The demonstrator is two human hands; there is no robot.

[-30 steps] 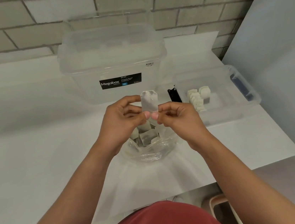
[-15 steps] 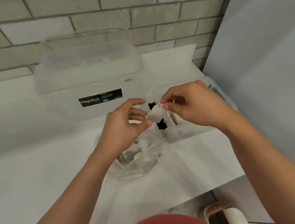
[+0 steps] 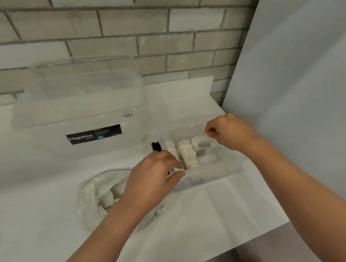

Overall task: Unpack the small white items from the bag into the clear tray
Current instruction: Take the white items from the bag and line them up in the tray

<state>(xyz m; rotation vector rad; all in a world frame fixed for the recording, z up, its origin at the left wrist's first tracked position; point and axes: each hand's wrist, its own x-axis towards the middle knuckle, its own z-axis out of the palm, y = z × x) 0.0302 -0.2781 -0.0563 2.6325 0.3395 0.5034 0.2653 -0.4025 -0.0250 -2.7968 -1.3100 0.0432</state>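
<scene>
Head view is showing you pinching one small white item [image 3: 203, 142] between the thumb and fingertips of your right hand [image 3: 230, 133], holding it just above the far right part of the clear tray [image 3: 212, 175]. Your left hand [image 3: 151, 177] is curling round the tray's near-left corner, with the thumb lying on the near rim and the fingers reaching over the left wall. Rows of white items [image 3: 188, 156] are standing packed together inside the tray, just left of the held one. The bag [image 3: 95, 197] is lying on the white table [image 3: 221, 216] just left of the tray, partly under your left wrist, with more of them showing through it. A large clear Megabox bin [image 3: 78, 112] is sitting behind both, near the brick wall [image 3: 177, 32].
</scene>
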